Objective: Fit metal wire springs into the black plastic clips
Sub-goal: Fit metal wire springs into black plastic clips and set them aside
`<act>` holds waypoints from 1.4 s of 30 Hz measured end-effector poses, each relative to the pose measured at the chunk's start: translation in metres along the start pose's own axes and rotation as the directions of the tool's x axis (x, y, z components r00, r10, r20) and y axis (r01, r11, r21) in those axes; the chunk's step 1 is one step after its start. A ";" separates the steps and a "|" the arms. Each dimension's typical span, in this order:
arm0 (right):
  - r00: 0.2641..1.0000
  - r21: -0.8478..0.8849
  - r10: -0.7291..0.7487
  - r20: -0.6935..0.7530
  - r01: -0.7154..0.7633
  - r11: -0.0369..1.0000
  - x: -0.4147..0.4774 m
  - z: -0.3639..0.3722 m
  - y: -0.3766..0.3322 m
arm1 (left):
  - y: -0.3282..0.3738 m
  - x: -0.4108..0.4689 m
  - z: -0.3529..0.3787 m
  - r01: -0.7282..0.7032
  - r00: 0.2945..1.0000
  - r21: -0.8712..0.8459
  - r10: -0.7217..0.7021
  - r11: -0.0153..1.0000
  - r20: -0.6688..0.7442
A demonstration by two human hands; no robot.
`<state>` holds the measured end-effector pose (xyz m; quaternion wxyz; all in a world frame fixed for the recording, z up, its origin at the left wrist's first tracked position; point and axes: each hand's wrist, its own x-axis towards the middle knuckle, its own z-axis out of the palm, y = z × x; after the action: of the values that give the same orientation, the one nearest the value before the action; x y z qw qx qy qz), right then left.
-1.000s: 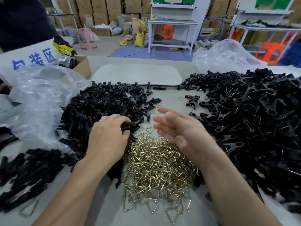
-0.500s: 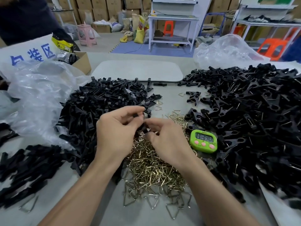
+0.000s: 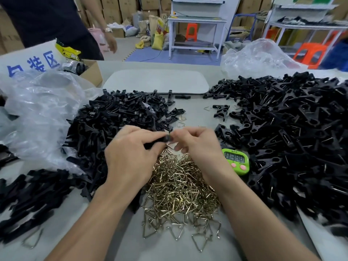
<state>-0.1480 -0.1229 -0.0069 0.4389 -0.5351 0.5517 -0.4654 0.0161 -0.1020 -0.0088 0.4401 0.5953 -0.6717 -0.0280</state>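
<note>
Both hands meet over the middle of the bench (image 3: 169, 247), above the far side of the spring heap (image 3: 180, 185). The left hand (image 3: 130, 157) has its fingers curled round a black clip (image 3: 166, 138). The right hand (image 3: 197, 144) pinches the same clip's end between thumb and forefinger, its other fingers curled. A bent wire (image 3: 174, 146) shows just below the right fingertips; I cannot tell whether it is held. A left clip heap (image 3: 116, 119) lies beside a plastic bag (image 3: 41, 113). A larger right clip heap (image 3: 291, 138) spreads toward the right edge. A green timer (image 3: 236, 160) sits between the spring heap and the right clip heap.
</note>
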 end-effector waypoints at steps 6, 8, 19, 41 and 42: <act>0.968 -0.578 -0.102 0.231 0.221 0.786 0.012 0.031 -0.017 | -0.008 0.009 -0.006 0.270 0.937 -0.078 -0.280 0.960 -0.208; 0.971 -0.678 -0.087 0.223 0.219 0.702 0.015 0.042 -0.022 | -0.007 0.009 -0.007 0.296 0.931 -0.103 -0.310 0.950 -0.190; 0.948 -0.721 -0.071 0.311 0.284 0.633 0.014 0.038 -0.016 | -0.010 0.011 -0.003 0.292 0.937 -0.112 -0.308 0.950 -0.163; 0.978 -0.634 -0.151 0.145 0.209 0.745 0.008 0.041 -0.010 | -0.009 0.009 -0.006 0.347 0.910 -0.160 -0.373 0.924 -0.179; 0.985 -0.592 -0.141 0.100 0.173 0.788 0.007 0.039 -0.008 | -0.009 0.009 -0.006 0.351 0.908 -0.170 -0.379 0.921 -0.181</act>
<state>-0.1089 -0.1320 -0.0059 0.2213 -0.7016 0.6126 -0.2890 0.0280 -0.1090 -0.0052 0.5343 0.6793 -0.4946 -0.0918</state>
